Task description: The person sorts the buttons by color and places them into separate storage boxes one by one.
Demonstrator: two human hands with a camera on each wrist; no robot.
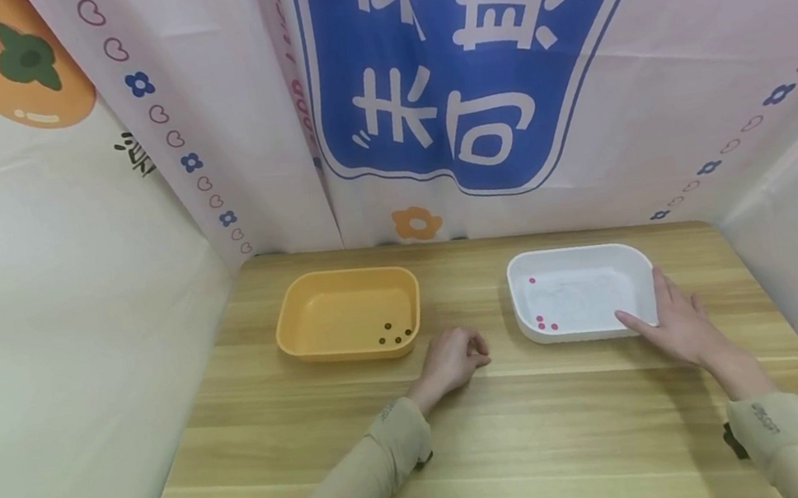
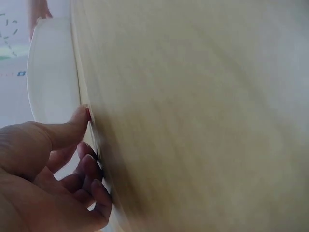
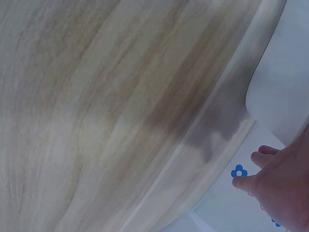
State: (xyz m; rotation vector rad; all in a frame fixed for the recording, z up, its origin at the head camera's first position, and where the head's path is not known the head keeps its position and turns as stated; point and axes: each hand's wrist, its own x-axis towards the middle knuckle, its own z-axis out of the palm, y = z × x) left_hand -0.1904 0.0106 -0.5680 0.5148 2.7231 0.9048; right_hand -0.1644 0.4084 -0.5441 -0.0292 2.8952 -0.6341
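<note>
My left hand is low over the table between the two trays, its fingers curled. In the left wrist view, a small red piece shows at the thumb tip, pinched there; the index finger is mostly hidden. A white tray stands to the right, with several small pink-red dots at its left end. Against that tray's right front corner rests my right hand, fingers straight along the end wall and thumb over the front rim. Left of centre is a yellow tray holding several small dark pieces.
The wooden table reaches back to a printed cloth that hangs as a wall, with a large blue panel. Pale cloth walls close off both sides.
</note>
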